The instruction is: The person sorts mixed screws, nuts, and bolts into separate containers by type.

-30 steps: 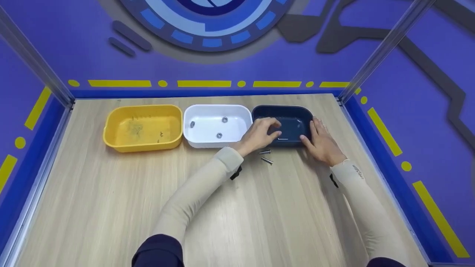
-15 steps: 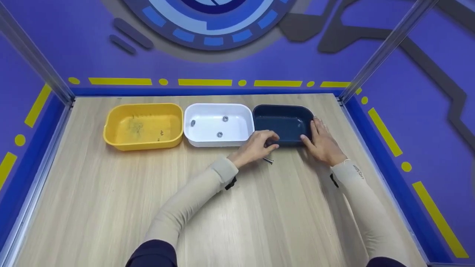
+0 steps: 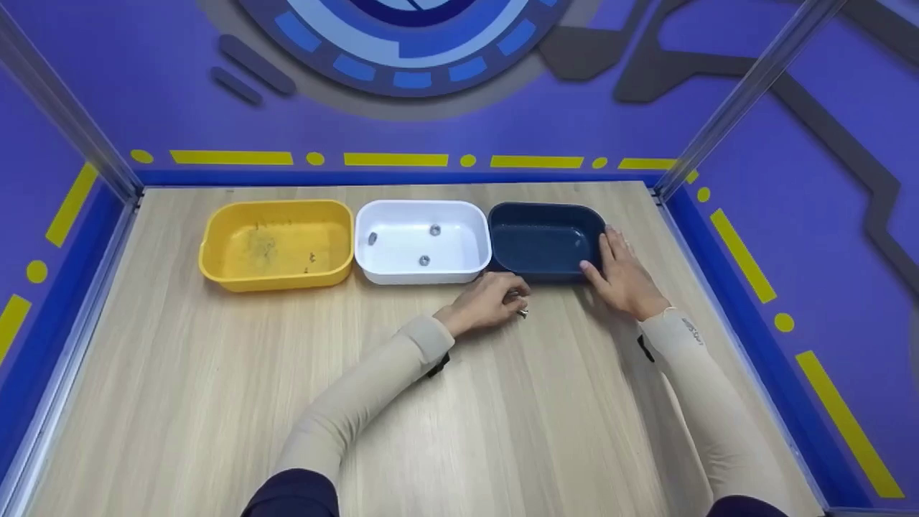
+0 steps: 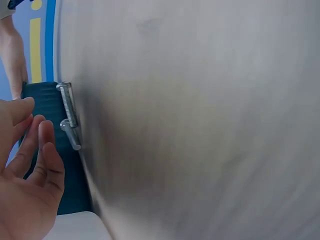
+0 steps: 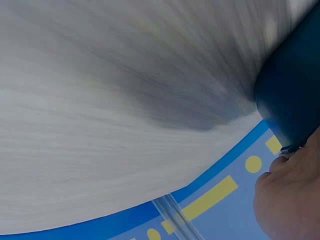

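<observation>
My left hand point(image 3: 487, 300) is low over the table, just in front of the dark blue bin point(image 3: 549, 276), its fingers loosely bent. Two silver screws lie there; in the head view one screw point(image 3: 523, 313) peeks out past the fingertips. From the left wrist, the threaded screw point(image 4: 69, 105) and a second screw point(image 4: 71, 134) show beside the bin, with a gap between them and the left hand point(image 4: 35, 170). My right hand point(image 3: 626, 278) rests along the dark bin's right end, thumb at the front rim and fingers straight down the side.
A white bin point(image 3: 423, 277) with three metal nuts inside stands against the dark bin's left. Farther left is a yellow bin point(image 3: 280, 282) with small dark bits in it. Blue-purple panels point(image 3: 459, 129) wall the wooden table point(image 3: 402, 431) at the back and sides.
My left hand has come out from over the dark bin, toward me and slightly left, down over the screws in front. The right hand stays on the bin's end.
</observation>
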Tool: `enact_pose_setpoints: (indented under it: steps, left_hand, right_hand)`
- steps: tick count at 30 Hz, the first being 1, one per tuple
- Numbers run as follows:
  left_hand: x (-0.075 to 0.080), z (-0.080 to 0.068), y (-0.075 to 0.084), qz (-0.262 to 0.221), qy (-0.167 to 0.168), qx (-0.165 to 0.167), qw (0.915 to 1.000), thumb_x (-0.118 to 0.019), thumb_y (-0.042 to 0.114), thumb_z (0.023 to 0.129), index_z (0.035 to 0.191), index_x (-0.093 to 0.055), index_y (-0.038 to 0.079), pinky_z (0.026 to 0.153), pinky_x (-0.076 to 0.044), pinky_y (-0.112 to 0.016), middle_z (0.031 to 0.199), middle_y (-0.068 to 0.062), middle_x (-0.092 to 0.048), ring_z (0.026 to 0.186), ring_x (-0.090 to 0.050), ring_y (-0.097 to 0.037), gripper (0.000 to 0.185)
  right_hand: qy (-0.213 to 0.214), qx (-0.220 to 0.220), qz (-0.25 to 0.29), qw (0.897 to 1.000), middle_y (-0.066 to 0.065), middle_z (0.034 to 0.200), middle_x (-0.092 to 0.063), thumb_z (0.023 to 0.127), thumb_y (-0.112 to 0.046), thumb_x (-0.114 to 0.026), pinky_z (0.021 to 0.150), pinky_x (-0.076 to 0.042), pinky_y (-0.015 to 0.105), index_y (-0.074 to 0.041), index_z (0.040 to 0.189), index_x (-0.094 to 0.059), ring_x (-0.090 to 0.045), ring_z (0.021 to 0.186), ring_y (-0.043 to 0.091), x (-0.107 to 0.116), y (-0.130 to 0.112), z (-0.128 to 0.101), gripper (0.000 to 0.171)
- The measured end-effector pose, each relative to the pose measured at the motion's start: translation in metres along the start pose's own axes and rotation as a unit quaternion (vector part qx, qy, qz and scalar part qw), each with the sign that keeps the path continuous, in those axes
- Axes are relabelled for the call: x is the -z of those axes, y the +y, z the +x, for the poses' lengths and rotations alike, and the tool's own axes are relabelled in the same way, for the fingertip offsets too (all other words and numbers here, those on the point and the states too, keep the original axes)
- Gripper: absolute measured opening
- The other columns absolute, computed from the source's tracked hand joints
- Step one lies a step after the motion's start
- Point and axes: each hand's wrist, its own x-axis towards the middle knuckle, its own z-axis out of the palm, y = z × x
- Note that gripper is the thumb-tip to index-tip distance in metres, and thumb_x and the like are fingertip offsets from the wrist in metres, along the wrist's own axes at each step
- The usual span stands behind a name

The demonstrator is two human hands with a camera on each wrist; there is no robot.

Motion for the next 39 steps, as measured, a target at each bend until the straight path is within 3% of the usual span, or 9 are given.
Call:
enact_pose_setpoints:
  steps: [1, 7, 8, 19, 30, 39]
  left_hand:
    - [-0.0055, 0.0003, -0.0082, 0.009, 0.001, -0.005, 0.9999, -0.074, 0.022, 0.101, 0.117, -0.079, 0.011, 0.096, -0.059, -0.035, 0.111, -0.003, -0.080, 0.105, -0.073, -0.018, 0.021]
    - [-0.0090, -0.0028, -0.0150, 0.052, -0.002, -0.020, 0.9984, -0.075, 0.021, 0.099, 0.114, -0.079, 0.011, 0.094, -0.059, -0.038, 0.110, -0.005, -0.077, 0.104, -0.072, -0.020, 0.019]
    - [-0.0044, -0.0044, -0.0086, 0.056, -0.006, -0.017, 0.9982, -0.075, 0.019, 0.099, 0.115, -0.079, 0.010, 0.095, -0.059, -0.039, 0.112, -0.006, -0.076, 0.106, -0.073, -0.022, 0.019]
    - [-0.0070, -0.0057, -0.0098, 0.117, -0.040, 0.003, 0.9923, -0.075, 0.024, 0.100, 0.111, -0.081, 0.018, 0.094, -0.059, -0.037, 0.114, -0.001, -0.072, 0.107, -0.071, -0.021, 0.014]
    - [-0.0060, -0.0079, -0.0086, 0.127, -0.054, 0.022, 0.9901, -0.075, 0.026, 0.100, 0.109, -0.083, 0.021, 0.091, -0.060, -0.040, 0.114, -0.001, -0.072, 0.107, -0.070, -0.022, 0.013]
    - [-0.0069, -0.0078, -0.0083, 0.148, -0.069, 0.017, 0.9864, -0.074, 0.028, 0.101, 0.108, -0.083, 0.023, 0.087, -0.060, -0.038, 0.113, 0.001, -0.072, 0.105, -0.070, -0.018, 0.013]
  right_hand:
    - [0.000, 0.001, 0.001, 1.000, 0.030, 0.177, -0.005, 0.112, -0.056, -0.038, 0.134, -0.011, 0.064, 0.012, 0.166, -0.014, -0.003, 0.165, 0.047, -0.0001, 0.0000, 0.0003, 0.090]
    - [0.004, 0.004, 0.002, 1.000, 0.030, 0.177, -0.006, 0.113, -0.055, -0.039, 0.134, -0.010, 0.063, 0.013, 0.165, -0.016, -0.005, 0.165, 0.048, -0.0006, -0.0001, 0.0011, 0.089]
    - [0.004, 0.005, 0.001, 1.000, 0.031, 0.177, -0.006, 0.113, -0.055, -0.039, 0.135, -0.011, 0.063, 0.014, 0.164, -0.016, -0.005, 0.165, 0.049, -0.0006, -0.0001, 0.0010, 0.089]
    - [-0.010, -0.005, -0.002, 1.000, 0.030, 0.177, -0.003, 0.113, -0.057, -0.035, 0.135, -0.009, 0.062, 0.012, 0.166, -0.012, -0.004, 0.164, 0.050, 0.0001, -0.0005, -0.0006, 0.090]
    - [-0.017, -0.001, -0.008, 1.000, 0.030, 0.177, -0.002, 0.113, -0.057, -0.034, 0.135, -0.008, 0.062, 0.012, 0.165, -0.012, -0.003, 0.165, 0.049, 0.0011, -0.0001, 0.0009, 0.090]
    - [-0.012, -0.006, 0.002, 1.000, 0.029, 0.177, -0.002, 0.113, -0.058, -0.034, 0.136, -0.006, 0.061, 0.011, 0.166, -0.011, -0.002, 0.165, 0.048, 0.0005, -0.0010, 0.0000, 0.090]
